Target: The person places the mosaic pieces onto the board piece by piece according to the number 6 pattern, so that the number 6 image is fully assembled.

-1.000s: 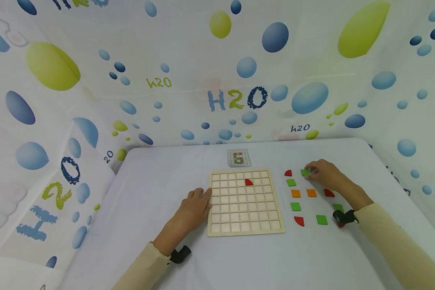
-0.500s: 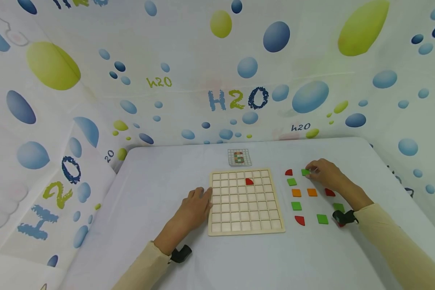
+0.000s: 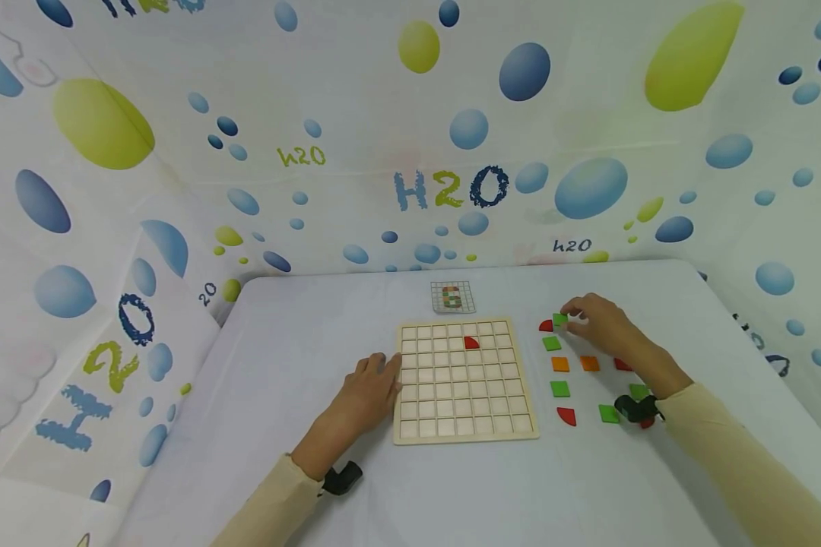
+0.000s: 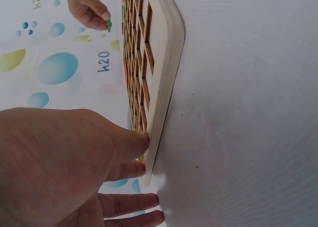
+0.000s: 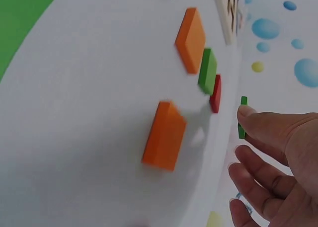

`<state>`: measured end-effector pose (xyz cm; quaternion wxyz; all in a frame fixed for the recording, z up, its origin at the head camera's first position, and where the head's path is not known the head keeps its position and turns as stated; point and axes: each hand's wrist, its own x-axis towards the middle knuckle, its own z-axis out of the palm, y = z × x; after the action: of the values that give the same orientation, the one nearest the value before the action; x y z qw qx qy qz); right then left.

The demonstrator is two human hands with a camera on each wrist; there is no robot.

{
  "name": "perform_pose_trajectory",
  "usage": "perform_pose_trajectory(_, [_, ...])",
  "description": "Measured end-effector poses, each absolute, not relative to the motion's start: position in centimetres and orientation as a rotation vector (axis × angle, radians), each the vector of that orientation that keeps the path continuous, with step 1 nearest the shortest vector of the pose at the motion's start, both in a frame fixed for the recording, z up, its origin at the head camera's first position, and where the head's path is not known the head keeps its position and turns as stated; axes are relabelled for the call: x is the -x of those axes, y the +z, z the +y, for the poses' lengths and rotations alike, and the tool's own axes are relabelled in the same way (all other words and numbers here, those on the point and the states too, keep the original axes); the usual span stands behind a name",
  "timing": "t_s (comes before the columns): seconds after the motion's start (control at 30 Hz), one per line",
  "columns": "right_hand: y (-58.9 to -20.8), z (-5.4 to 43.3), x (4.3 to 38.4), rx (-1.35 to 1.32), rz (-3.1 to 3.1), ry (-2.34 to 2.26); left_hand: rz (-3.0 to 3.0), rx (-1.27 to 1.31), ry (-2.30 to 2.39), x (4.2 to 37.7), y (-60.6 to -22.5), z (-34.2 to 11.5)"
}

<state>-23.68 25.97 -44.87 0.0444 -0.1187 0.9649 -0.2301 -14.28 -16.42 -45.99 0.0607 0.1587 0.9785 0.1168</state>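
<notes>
A green square tile (image 5: 242,131) is pinched between thumb and fingertip of my right hand (image 3: 603,323), lifted off the table to the right of the wooden grid board (image 3: 417,441). In the head view the tile overlaps a red quarter-circle tile (image 3: 546,326). My left hand (image 3: 364,396) rests at the board's left edge; in the left wrist view its thumb and a finger touch the wooden rim (image 4: 166,88), while other fingertips reach down to the tablecloth. One red quarter-circle piece (image 3: 471,343) sits in a cell near the board's top.
Several loose tiles lie right of the board, among them orange squares (image 3: 560,365), green squares (image 3: 560,389) and a red quarter-circle (image 3: 567,416). Behind the board lies a small gridded pattern card (image 3: 452,297). A patterned curtain (image 3: 356,99) hangs behind the white table (image 3: 301,319).
My right hand has picked the green square tile up from the table and moved it left, toward the red quarter-circle tile. The left hand stays at the board's edge.
</notes>
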Motion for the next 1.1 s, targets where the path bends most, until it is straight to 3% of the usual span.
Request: perform_pose_trajectory(1.1, [-45.8,14.9,23.2,0.656,2.899,-0.666,2.971,-0.486,0.314,14.3,-46.6,-16.5])
